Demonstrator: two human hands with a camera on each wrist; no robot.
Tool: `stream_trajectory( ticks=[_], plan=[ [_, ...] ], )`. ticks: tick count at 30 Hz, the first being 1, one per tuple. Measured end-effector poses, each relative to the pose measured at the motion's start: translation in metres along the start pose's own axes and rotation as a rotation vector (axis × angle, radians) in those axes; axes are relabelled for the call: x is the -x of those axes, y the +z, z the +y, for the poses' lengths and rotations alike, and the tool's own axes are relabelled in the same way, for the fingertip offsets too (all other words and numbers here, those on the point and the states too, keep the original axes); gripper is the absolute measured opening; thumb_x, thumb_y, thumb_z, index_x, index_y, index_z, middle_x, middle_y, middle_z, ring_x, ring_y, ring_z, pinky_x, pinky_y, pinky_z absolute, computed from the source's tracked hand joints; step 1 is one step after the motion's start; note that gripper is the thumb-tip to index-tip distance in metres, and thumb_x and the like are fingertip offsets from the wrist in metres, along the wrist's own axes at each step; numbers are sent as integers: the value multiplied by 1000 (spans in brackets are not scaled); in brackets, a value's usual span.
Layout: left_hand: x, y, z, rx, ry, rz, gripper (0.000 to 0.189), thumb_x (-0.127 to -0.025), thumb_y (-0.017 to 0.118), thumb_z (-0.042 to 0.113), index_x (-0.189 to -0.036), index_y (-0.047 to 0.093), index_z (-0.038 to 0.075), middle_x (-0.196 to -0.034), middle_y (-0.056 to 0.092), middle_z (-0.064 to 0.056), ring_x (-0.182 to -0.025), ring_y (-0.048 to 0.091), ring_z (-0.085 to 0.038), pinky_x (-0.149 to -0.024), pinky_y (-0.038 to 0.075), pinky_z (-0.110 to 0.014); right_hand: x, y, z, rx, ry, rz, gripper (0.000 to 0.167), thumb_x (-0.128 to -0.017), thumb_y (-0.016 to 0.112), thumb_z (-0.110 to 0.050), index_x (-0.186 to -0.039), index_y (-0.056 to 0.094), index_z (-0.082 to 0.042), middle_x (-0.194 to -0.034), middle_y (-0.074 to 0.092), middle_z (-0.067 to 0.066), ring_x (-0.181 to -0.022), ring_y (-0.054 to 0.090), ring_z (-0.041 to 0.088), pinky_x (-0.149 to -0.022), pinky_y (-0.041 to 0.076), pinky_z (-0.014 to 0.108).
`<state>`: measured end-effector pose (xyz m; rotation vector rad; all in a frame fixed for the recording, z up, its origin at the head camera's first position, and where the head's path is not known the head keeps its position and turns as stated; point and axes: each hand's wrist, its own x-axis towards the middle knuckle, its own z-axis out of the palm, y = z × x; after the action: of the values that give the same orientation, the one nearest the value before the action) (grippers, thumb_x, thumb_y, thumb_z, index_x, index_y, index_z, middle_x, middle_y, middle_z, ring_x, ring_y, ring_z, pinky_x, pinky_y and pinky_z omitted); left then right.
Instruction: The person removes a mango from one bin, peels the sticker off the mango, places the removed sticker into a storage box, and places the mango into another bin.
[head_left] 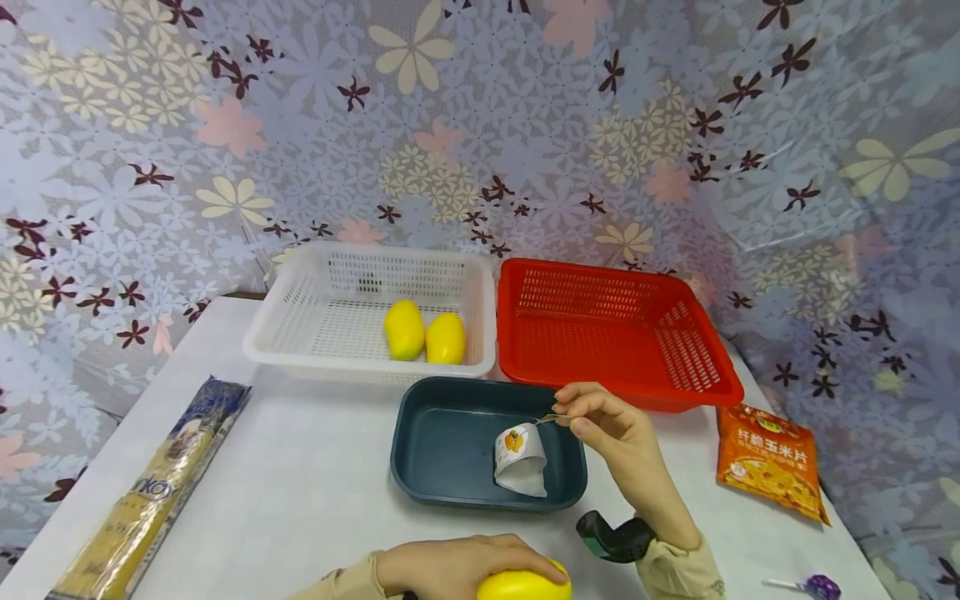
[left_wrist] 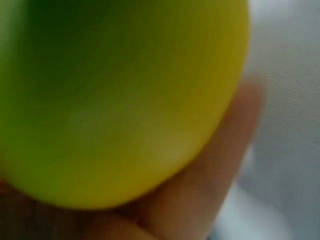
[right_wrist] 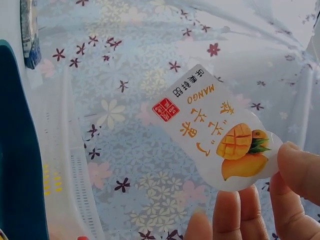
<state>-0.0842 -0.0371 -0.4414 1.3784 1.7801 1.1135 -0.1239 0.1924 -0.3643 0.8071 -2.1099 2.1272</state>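
My left hand (head_left: 457, 567) grips a yellow mango (head_left: 525, 586) near the table's front edge. In the left wrist view the mango (left_wrist: 120, 110) fills most of the picture, green-tinged and blurred, with fingers along its lower side. Over the right end of the dark teal tray (head_left: 442, 498), my right hand (head_left: 618, 433) pinches a mango label (right_wrist: 207, 135) by its edge between thumb and finger. Its white face carries orange lettering, a red square and a printed mango. Inside the tray stands a curled white strip of labels (head_left: 519, 458) with a mango print.
A white basket (head_left: 300, 358) with two mangoes (head_left: 405, 330) stands at the back, beside a red basket (head_left: 600, 333). At left lies a long noodle packet (head_left: 150, 492). On the right are an orange snack bag (head_left: 772, 461) and a purple lollipop (head_left: 821, 587).
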Motion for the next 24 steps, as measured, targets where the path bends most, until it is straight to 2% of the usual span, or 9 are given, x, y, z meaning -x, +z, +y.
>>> stream_trajectory(
  ticks=[4,6,11,13,17,21,24],
  plan=[
    [-1,5,-5,-22,-58,3,61,-91,64,27,-146,39,23,-142,50,2,-115,43,6,-94,41,-15,1,-1,2,-6,18,4,28,-95,51,7,-100,66,-15,-119,62,2,-108,61,13,-92,53,25],
    [-1,5,-5,-73,-72,11,60,-91,64,30,-145,40,25,-140,51,5,-115,43,6,-92,41,-15,1,-1,3,0,25,2,27,-95,51,6,-100,67,-15,-119,62,0,-109,61,12,-92,53,24],
    [-1,7,-5,-248,-59,17,55,-93,61,34,-144,42,26,-137,54,9,-116,45,4,-93,36,-12,1,-1,3,31,55,12,24,-95,51,4,-99,66,-14,-119,62,-2,-109,61,12,-92,52,24],
    [-1,8,-5,-284,-48,15,55,-94,59,35,-145,41,25,-137,54,10,-116,46,4,-93,34,-12,0,-2,3,40,67,21,22,-95,52,4,-99,66,-12,-119,62,-1,-108,61,12,-92,52,23],
    [0,8,-7,-283,-49,-5,56,-95,57,34,-147,39,24,-144,50,8,-122,45,0,-94,33,-12,0,-3,3,50,80,32,21,-95,52,3,-98,66,-12,-119,61,2,-108,61,11,-92,52,22],
    [0,5,-5,-261,-125,-1,59,-94,59,37,-149,38,29,-154,40,1,-129,42,-10,-97,40,-21,-2,-4,4,51,75,25,20,-96,52,3,-98,65,-12,-119,61,2,-108,60,11,-92,51,21],
    [1,2,0,-260,-192,27,60,-92,62,40,-147,40,33,-154,38,-2,-128,41,-13,-96,45,-27,-2,-5,4,51,67,22,18,-95,52,3,-99,65,-8,-119,61,-1,-108,61,10,-92,52,21]
  ],
)
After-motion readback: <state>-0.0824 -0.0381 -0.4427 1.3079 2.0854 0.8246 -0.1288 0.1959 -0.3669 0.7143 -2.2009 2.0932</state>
